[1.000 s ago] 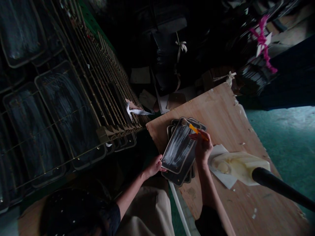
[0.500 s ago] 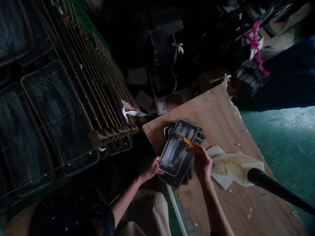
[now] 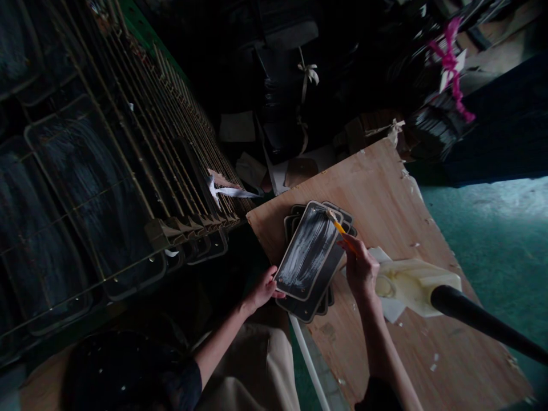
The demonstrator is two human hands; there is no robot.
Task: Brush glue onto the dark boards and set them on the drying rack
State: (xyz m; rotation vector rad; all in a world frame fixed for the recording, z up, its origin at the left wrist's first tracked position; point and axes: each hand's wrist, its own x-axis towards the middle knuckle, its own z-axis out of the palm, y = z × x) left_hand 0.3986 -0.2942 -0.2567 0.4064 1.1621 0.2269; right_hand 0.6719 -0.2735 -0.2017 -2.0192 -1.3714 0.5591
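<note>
Yellowish container [image 3: 422, 281]; right hand [image 3: 363, 268] beside it

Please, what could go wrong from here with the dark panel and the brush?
The dark panel might slip: the left hand holds only one corner, and the stack of panels beneath is uneven. The paintbrush is near the panel's upper right edge, so a stroke past it might mark the panels below. The right hand is close to the plastic container, so a sideways swing could knock it.
</note>
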